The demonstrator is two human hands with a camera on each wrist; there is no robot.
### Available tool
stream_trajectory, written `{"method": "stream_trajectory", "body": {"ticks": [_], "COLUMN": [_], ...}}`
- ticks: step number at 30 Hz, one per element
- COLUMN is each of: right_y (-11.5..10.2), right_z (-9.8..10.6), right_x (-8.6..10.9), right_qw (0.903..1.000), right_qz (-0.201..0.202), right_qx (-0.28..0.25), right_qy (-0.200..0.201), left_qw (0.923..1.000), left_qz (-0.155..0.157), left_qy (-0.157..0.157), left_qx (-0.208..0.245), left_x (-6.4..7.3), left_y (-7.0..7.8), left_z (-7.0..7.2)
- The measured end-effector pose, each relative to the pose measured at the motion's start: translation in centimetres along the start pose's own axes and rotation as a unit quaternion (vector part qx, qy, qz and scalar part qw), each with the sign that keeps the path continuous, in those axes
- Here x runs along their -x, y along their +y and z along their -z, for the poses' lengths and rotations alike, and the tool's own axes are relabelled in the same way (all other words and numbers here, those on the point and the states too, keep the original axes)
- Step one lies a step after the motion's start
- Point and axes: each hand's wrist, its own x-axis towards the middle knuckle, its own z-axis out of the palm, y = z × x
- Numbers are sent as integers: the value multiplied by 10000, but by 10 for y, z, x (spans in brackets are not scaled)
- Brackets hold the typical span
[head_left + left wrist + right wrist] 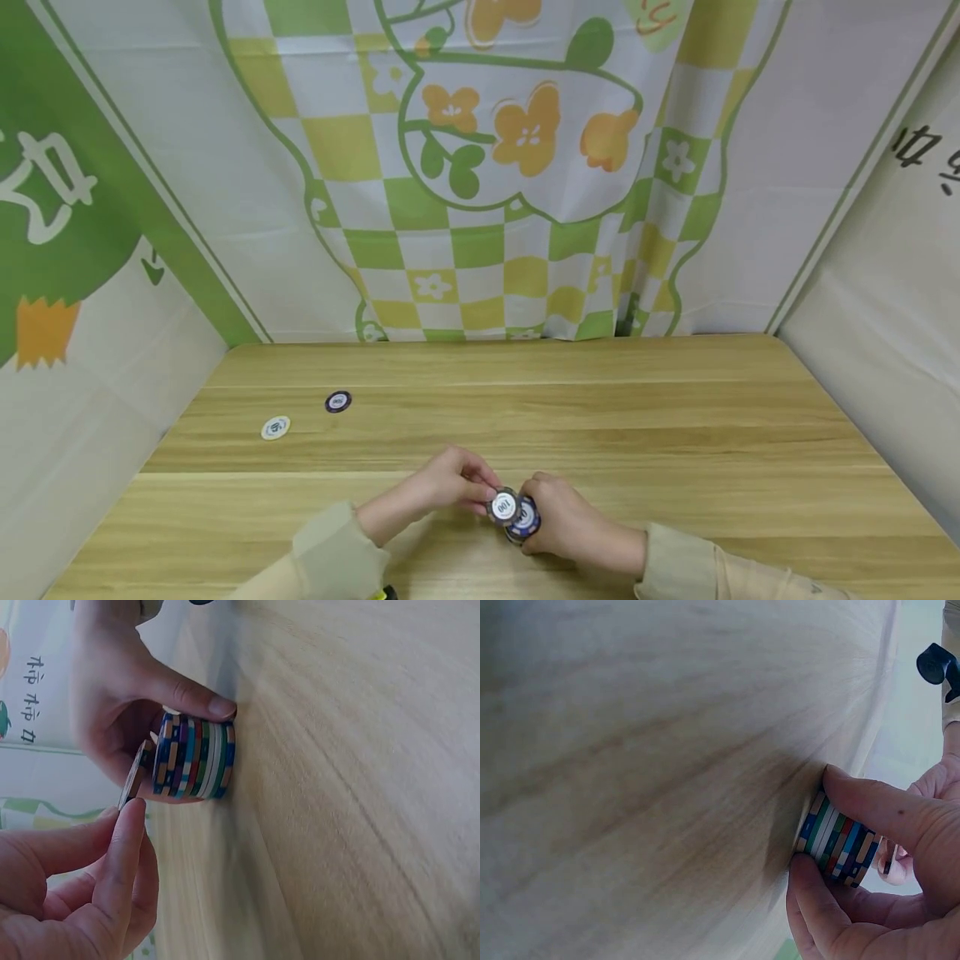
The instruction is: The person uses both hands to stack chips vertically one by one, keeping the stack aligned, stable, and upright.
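My left hand (pixel 457 482) pinches a single poker chip (pixel 503 506) by its edge, between thumb and fingers. The chip is dark-edged with a white centre marked 100, and it overlaps the top of a stack in the head view. That stack of poker chips (pixel 193 756) has blue, purple, red, green and white layers and stands on the table. Thumb and fingers of my right hand (pixel 566 517) grip the stack from its right side. In the left wrist view the held chip (pixel 135 774) is tilted, close over the stack's top chip.
Two loose chips lie flat at the table's left: a white chip (pixel 275 427) and a dark purple chip (pixel 338 402). The wooden table (pixel 637 417) ends at a patterned curtain (pixel 480 275) behind. A black and yellow object (pixel 386 593) shows at the bottom edge.
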Motion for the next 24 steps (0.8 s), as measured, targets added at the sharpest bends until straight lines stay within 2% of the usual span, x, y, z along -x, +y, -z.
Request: {"method": "stream_trajectory", "body": {"ticks": [15, 24], "right_y": [-1, 2], "right_z": [1, 0], "right_x": [0, 0], "right_qw": [9999, 9994], "right_qz": [-47, 187], "right_qx": [43, 188], "right_qy": [-105, 204], "left_qw": [9997, 9993], "left_qz": [62, -73], "left_qy": [221, 325], "left_qx": [-81, -141], "left_x": [-5, -6], "left_y": [0, -1], "left_z": [-14, -22]}}
